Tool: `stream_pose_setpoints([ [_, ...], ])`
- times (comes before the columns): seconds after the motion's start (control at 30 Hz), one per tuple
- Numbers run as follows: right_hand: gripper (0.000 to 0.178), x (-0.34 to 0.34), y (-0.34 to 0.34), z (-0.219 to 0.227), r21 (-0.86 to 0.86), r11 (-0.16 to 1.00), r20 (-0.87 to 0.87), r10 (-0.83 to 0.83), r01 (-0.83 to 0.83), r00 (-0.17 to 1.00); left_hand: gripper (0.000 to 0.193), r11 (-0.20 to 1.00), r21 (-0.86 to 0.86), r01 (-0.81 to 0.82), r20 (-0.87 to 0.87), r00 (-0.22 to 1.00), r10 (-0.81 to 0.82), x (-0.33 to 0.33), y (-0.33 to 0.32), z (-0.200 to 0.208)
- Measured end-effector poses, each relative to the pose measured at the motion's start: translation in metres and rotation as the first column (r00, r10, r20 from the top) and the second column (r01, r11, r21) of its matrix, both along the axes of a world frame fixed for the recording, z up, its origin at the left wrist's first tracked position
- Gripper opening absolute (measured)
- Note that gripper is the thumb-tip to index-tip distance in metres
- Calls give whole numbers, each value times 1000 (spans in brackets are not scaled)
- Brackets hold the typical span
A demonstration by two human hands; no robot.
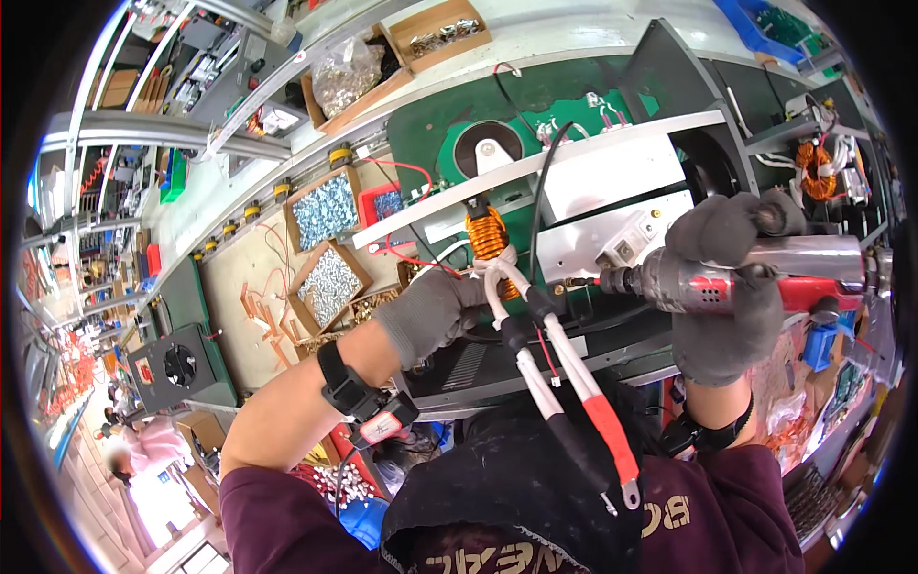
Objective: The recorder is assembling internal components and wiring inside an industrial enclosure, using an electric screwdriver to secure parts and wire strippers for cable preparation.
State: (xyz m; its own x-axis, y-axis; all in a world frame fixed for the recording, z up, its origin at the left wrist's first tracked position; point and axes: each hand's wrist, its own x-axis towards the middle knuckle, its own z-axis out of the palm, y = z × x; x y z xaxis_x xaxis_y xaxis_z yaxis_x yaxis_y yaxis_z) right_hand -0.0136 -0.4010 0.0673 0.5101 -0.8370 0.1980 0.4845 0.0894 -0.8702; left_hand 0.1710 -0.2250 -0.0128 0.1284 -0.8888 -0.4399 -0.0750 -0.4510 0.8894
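My left hand (435,311), in a grey glove, grips the white sleeved leads just below a copper wound coil (488,234) on a green circuit board (430,129). The leads (574,383) run down toward me in white, black and red sleeving and end in a metal lug. My right hand (727,287), also gloved, holds a red and silver powered screwdriver (755,277). Its bit (579,283) points left at a white metal bracket (612,234), close to the coil.
Cardboard trays of screws (325,206) and brass parts (330,282) sit at the left on the bench. A black fan unit (177,364) lies further left. More boxes (435,29) stand on the shelf above. Another coil assembly (818,163) is at the right.
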Motion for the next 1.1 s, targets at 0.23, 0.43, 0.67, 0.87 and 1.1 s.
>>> stream_pose_setpoints([
  [0.23, 28, 11, 2, -25, 32, 999, -168, -10, 15, 986, 22, 797, 562, -222, -249, 873, 419, -28, -17, 11],
  [0.43, 25, 29, 8, -36, 129, 990, -185, 89, -65, 979, 28, 755, 547, -363, -286, 766, 575, -37, -18, 8],
  [0.67, 24, 30, 6, -40, 228, 974, -195, 56, -10, 979, 28, 738, 618, -271, -293, 792, 536, -37, -28, 5],
  [0.87, 25, 27, 8, -45, 211, 976, -208, 107, -62, 972, 35, 762, 554, -334, -338, 747, 573, -43, -24, -3],
  [1.1, 29, 15, 27, -43, 3, 995, -214, 95, -96, 972, 21, 750, 540, -383, -392, 674, 626, -41, -21, 0],
])
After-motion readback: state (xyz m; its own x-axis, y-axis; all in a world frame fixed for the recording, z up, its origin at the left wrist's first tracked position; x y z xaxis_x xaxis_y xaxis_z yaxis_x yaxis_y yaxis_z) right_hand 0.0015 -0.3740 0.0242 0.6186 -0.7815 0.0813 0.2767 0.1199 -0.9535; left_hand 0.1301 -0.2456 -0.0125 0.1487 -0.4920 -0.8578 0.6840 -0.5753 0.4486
